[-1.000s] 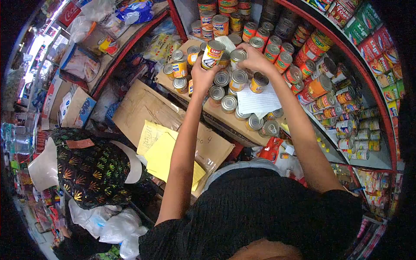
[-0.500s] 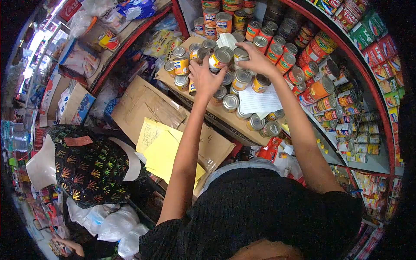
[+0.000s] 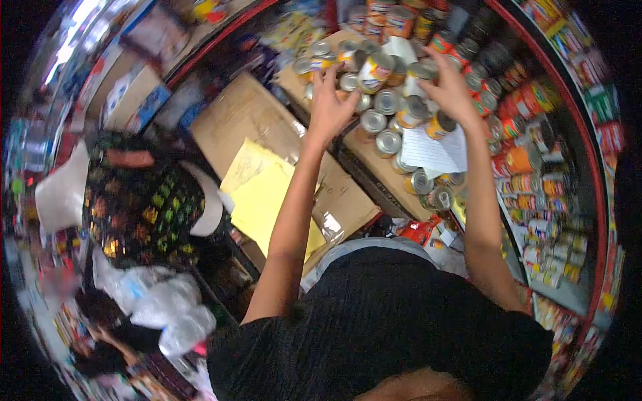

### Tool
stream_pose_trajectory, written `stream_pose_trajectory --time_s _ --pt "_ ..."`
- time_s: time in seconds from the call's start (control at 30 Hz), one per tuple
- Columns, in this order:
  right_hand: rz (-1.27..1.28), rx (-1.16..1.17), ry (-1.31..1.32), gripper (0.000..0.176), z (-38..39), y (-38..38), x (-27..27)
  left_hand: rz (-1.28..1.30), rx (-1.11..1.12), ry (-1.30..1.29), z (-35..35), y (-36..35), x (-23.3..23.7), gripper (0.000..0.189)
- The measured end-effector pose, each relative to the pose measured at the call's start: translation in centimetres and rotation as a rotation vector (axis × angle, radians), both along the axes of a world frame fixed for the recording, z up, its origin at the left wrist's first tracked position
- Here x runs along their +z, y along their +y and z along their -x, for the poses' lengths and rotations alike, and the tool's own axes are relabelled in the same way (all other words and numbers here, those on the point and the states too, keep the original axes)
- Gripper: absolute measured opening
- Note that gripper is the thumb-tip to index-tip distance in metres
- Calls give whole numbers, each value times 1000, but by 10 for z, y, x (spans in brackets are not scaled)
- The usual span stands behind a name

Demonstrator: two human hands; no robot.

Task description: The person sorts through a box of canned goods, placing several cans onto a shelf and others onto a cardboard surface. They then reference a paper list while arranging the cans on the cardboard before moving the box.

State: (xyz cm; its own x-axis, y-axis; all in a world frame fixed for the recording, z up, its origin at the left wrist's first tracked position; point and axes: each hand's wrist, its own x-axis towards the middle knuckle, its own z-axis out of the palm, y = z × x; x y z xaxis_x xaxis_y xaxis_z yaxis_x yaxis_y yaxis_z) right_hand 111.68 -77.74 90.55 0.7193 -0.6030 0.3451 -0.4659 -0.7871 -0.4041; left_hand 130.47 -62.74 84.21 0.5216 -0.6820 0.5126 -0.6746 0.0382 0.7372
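Note:
My left hand [image 3: 331, 107] is spread, with its fingertips close to the small cans at the left of a crowded group. Just right of it, a tilted can with a yellow and white label [image 3: 376, 71] leans on the cans around it. My right hand [image 3: 449, 97] reaches in from the other side, thumb and fingers apart around the edge of another can [image 3: 421, 71]. Beneath it are a yellow-labelled can [image 3: 440, 125] and a lined paper sheet [image 3: 435, 150]. The cans stand on a cardboard box [image 3: 381, 175].
Shelves of stacked cans [image 3: 525, 160] curve along the right. A flat cardboard box [image 3: 251, 113] with yellow paper [image 3: 261, 190] lies at left, near a mannequin in a black patterned top [image 3: 144, 200] and clear plastic bags [image 3: 170, 301]. Another person's arm [image 3: 117, 341] shows bottom left.
The view has swung, so the scene sits further right. My left hand has let go of the can it held and drawn left; that can now tilts among the others. My right hand's fingers have spread.

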Motion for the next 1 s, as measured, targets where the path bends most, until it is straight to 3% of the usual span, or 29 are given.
stream_pose_trajectory --time_s 0.07,0.1,0.17,0.23,0.3,0.4,0.5,0.57,0.6,0.67,0.7,0.8,0.83,0.9,0.93,1.0 --pt "-390 140 -326 53 -3 25 18 -183 92 15 -23 47 -1 56" --pt "-405 186 -310 53 -7 42 17 -263 124 4 -39 74 -8 55" --pt "-784 311 -370 42 -14 80 15 -434 277 -52 -59 135 -16 62" --pt "-983 434 -133 35 -25 112 -12 -690 427 -132 -69 188 -29 75" --pt "-1062 543 81 39 -40 136 -42 -918 442 4 -71 222 -28 100" --pt "-1168 621 60 44 -63 160 -92 -950 461 5 -65 245 -33 103" --pt "-1105 513 29 55 -86 173 -110 -997 477 79 -57 252 -26 95" --pt "-1030 500 108 63 -95 180 -114 -778 344 322 -56 253 -20 83" --pt "-934 518 133 65 -95 183 -116 -732 343 389 -49 255 -17 69" --pt "-765 527 231 70 -94 185 -108 -759 304 450 -45 259 -26 65" --pt "-698 567 140 66 -94 185 -125 -793 284 516 -45 262 -31 61" --pt "-599 653 388 54 -92 184 -117 -889 141 527 -39 267 -30 58" --pt "-498 649 285 49 -85 187 -122 -935 132 507 -37 268 -21 54" --pt "-562 634 149 50 -78 189 -126 -626 2 789 -35 278 -25 47" --pt "-557 619 146 50 -74 187 -120 -627 -14 784 -33 275 -21 47" --pt "-848 569 171 48 -67 183 -108 -549 -21 892 -31 275 -6 42"
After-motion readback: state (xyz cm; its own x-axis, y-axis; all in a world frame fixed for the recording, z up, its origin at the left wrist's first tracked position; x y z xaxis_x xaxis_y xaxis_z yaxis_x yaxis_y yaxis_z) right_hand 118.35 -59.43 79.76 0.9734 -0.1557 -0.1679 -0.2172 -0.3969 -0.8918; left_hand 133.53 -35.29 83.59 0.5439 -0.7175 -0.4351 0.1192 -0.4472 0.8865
